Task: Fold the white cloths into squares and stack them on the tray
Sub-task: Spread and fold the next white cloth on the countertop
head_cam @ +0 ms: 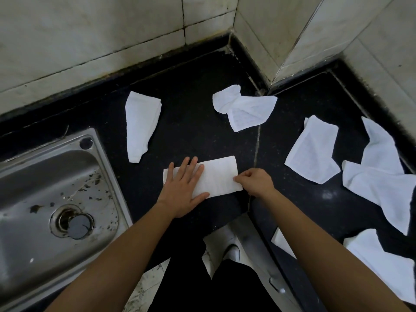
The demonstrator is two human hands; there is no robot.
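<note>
White cloth (216, 176) on black table (191, 122): soft, light, limp. Left hand (183, 190) flat, pinning it; right hand (254, 181) pinches right edge. Best gripped at corners.

Bare counter (193, 131) lies open between the left cloth (140, 124) and crumpled cloth (245, 109) (tiled wall (90, 41) behind).

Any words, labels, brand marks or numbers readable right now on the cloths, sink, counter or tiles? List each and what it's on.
None readable.
The folded cloth, the loose cloths, the sink, the counter and the wall tiles show no words, labels, brands, numbers or signs in this view.
</note>
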